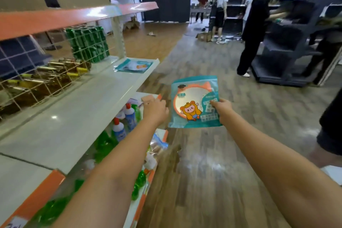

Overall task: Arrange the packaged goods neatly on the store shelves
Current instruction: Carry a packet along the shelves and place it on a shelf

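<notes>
My right hand [222,110] pinches the right edge of a flat teal packet [192,102] with an orange cartoon figure, holding it in the air over the floor beside the shelf unit. My left hand [155,110] reaches toward the lower shelf end, its back toward me; its fingers are hidden, near a pinkish item [149,98]. A similar teal packet [134,65] lies flat at the far end of the white middle shelf [83,109].
Green packs [88,43] and gold-brown packs [55,77] sit behind a wire grid at the shelf's back. White and green bottles [118,129] fill the lower shelf. Several people stand by dark shelving [288,42] to the right; another person's leg [331,127] is at the right edge.
</notes>
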A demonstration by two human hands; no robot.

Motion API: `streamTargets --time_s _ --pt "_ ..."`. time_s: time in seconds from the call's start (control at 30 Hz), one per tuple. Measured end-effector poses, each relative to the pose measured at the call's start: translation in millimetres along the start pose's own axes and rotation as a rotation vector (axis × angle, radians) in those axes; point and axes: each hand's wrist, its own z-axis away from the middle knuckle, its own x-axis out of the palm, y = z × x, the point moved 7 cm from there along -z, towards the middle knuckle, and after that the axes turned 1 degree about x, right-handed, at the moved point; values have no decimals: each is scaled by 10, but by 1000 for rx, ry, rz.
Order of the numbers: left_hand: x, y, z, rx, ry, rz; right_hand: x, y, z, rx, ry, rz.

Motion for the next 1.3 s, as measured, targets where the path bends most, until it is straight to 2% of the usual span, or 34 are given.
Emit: streamTargets --time_s 0.2,0.33,0.67,0.8,1.07,1.3 --pt "188 371 -432 60 -65 -119 -253 74 -504 37 80 -49" --pt "394 534 -890 104 -98 -74 -369 36 -888 47 125 -68" --pt "452 714 -2253 173 -68 -95 -445 -653 -1769 5 223 -158" --pt "553 731 -2701 188 -51 -89 -451 -742 -2102 24 263 -178" --pt "984 917 -3244 220 -136 -106 -508 -640 -2783 85 286 -137" --pt "981 1135 -3890 136 -114 -105 -574 -1044 -3531 69 201 -105"
